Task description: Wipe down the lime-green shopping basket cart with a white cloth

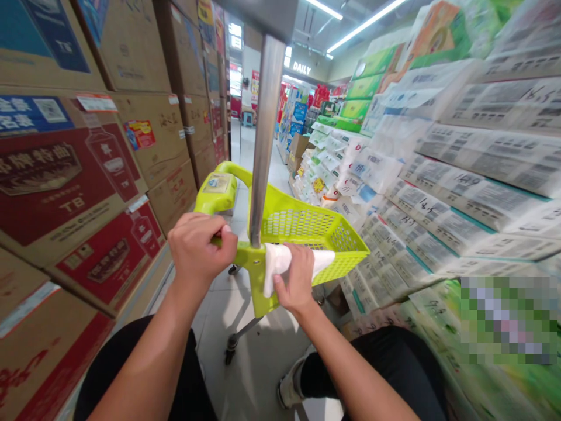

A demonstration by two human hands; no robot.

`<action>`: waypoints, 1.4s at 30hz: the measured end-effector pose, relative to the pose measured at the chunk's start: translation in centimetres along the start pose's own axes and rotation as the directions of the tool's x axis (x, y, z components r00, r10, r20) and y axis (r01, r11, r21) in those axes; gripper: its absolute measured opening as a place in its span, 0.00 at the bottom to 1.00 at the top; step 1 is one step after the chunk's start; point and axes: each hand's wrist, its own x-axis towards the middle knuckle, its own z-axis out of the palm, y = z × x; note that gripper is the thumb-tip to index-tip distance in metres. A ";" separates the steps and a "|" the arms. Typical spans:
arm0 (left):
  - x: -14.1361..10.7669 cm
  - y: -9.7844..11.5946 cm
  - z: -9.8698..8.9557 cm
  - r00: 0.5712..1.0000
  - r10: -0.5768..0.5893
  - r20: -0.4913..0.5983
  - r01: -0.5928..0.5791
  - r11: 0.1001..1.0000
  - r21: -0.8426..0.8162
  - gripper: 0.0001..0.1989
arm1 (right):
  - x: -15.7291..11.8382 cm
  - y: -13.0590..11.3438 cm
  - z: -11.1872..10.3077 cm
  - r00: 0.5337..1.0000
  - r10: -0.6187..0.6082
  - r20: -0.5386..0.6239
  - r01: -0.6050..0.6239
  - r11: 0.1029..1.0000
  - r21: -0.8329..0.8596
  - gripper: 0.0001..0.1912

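A lime-green shopping cart with a perforated basket stands on wheels in front of me. My left hand is closed around the cart's green bar, left of a metal pole that rises from the frame. On the other side of the pole, my right hand presses a white cloth against the basket's near rim, its fingers curled over it. Part of the cloth hangs down the cart's near face. A label sits on the green handle piece beyond my left hand.
Stacked cardboard cartons line the left side close to the cart. Along the right rise piles of white wrapped packs and green packages. A tiled aisle runs ahead between them, with a blue stool farther off.
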 end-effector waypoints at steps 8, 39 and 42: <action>0.6 -2.0 -0.8 0.994 0.081 0.068 -0.080 0.997 -0.021 0.10 | -1.1 4.7 -1.3 0.999 -0.016 0.042 0.021 0.994 -0.104 0.28; 1.1 -6.6 -0.6 0.946 0.218 -0.239 -0.250 0.961 -0.114 0.09 | -2.2 15.7 -8.5 0.978 0.138 0.154 -0.072 0.925 -0.374 0.22; 0.9 -6.1 -0.5 0.948 0.200 -0.248 -0.231 0.967 -0.103 0.09 | -1.4 14.2 -6.8 0.977 0.190 0.091 -0.133 0.891 -0.434 0.19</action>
